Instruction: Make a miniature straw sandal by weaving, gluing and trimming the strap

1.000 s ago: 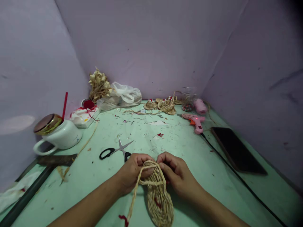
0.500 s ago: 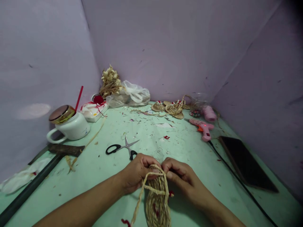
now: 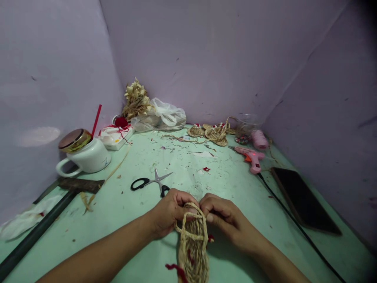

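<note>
A braided straw slipper sole (image 3: 196, 261) hangs from my hands near the bottom of the view, its coils running lengthwise. My left hand (image 3: 173, 214) pinches its rounded top end, thumb over the front. On the right edge of that end, my right hand (image 3: 222, 216) closes finger and thumb on the braid. A loose braided straw cord (image 3: 182, 239) loops across the sole and hangs down its left side. Red yarn (image 3: 176, 269) shows at the lower left, and another red bit sticks out at the right edge. Open scissors (image 3: 156, 181) lie just beyond my left hand.
A pink glue gun (image 3: 250, 155) and a dark phone (image 3: 303, 200) lie right. To the left are a white mug (image 3: 91, 157) and a hammer (image 3: 79, 184). Finished straw slippers (image 3: 216, 133), a plastic bag (image 3: 167, 114) and dried husks (image 3: 136, 100) line the back wall.
The loose cord has swung right, from hanging clear of the sole to lying over its left side, its red yarn end moving with it. Both hands keep their hold.
</note>
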Motion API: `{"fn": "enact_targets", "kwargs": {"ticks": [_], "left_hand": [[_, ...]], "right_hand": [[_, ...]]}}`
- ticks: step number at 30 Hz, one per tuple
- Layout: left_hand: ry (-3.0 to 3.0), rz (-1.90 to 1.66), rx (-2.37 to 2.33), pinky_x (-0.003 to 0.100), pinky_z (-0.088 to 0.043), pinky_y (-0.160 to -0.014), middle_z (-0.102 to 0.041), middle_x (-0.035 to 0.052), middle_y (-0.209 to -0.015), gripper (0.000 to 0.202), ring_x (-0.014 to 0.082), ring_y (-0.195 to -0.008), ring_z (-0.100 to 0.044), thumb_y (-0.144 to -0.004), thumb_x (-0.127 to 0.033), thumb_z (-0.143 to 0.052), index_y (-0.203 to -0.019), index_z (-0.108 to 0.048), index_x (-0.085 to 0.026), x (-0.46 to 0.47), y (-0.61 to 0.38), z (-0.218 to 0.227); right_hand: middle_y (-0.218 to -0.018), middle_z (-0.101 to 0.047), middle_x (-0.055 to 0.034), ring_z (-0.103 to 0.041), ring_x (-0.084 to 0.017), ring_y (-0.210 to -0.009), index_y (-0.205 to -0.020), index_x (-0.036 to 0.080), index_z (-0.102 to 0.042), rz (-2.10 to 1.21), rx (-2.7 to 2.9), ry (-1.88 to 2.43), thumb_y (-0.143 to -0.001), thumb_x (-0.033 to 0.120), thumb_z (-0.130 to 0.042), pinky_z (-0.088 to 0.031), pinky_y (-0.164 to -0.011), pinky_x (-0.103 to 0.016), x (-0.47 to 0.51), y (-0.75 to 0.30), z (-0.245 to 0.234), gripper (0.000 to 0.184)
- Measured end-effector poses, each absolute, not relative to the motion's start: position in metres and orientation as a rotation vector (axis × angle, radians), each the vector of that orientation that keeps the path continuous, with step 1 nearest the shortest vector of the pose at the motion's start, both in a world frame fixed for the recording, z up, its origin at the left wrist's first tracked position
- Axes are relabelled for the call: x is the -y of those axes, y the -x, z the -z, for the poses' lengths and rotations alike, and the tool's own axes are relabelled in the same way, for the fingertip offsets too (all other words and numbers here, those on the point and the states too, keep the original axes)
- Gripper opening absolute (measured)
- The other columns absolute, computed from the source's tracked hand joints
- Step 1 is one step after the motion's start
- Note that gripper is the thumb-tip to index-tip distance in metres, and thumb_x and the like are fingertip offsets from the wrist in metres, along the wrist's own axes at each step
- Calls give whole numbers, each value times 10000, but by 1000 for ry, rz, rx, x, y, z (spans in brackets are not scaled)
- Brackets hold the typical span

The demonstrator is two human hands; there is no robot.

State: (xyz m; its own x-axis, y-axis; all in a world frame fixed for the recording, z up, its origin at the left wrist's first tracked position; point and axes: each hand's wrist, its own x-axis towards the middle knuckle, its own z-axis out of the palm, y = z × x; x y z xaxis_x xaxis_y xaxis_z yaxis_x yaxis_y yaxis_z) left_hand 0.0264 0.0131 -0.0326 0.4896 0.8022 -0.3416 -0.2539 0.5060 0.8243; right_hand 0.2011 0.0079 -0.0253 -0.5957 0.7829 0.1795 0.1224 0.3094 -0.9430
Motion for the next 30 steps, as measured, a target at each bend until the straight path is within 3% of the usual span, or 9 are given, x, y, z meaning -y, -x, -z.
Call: {"fn": "enact_targets", "kwargs": {"ticks": [15, 18, 22, 27, 30], "left_hand": [[-750, -755, -799, 183, -372, -425, -563, -6, -443, 172, 74, -401, -479, -423, -150, -713, -568, -650, -83, -13, -28, 30], [-769, -795, -797, 195, -396, -441, -596, 14, -480, 205, 93, -427, -515, -431, -188, -741, -580, -649, -82, -16, -26, 31], [-753, -831, -825, 214, -410, -442, -613, 32, -488, 224, 118, -434, -543, -433, -220, -754, -566, -634, -86, -20, -26, 30], [-746, -813, -849, 212, -394, -433, -620, 43, -482, 207, 120, -428, -542, -440, -216, -737, -557, -625, -87, -20, -29, 28], [-711, -832, -850, 206, -386, -440, -618, 34, -484, 198, 110, -432, -533, -420, -192, -722, -558, -621, -91, -20, -30, 26]], "right_hand": [[-754, -553, -39, -524, -155, -740, -725, 167, -565, -1301, 1928, 730, -846, 242, -486, -398, -687, -276, -9, -201, 25, 163], [-774, -565, -40, -528, -140, -704, -759, 160, -582, -1454, 1733, 797, -831, 276, -521, -412, -645, -261, -7, -198, 26, 150], [-649, -594, -15, -534, -111, -576, -776, 141, -618, -1674, 1431, 894, -767, 307, -615, -424, -567, -237, -6, -196, 28, 167], [-544, -620, -1, -539, -101, -487, -681, 133, -640, -1657, 1247, 1030, -624, 250, -745, -422, -503, -216, -5, -191, 30, 167], [-512, -601, 9, -518, -91, -467, -635, 129, -630, -1623, 1206, 1062, -607, 247, -757, -411, -486, -205, -5, -188, 30, 175]]}}
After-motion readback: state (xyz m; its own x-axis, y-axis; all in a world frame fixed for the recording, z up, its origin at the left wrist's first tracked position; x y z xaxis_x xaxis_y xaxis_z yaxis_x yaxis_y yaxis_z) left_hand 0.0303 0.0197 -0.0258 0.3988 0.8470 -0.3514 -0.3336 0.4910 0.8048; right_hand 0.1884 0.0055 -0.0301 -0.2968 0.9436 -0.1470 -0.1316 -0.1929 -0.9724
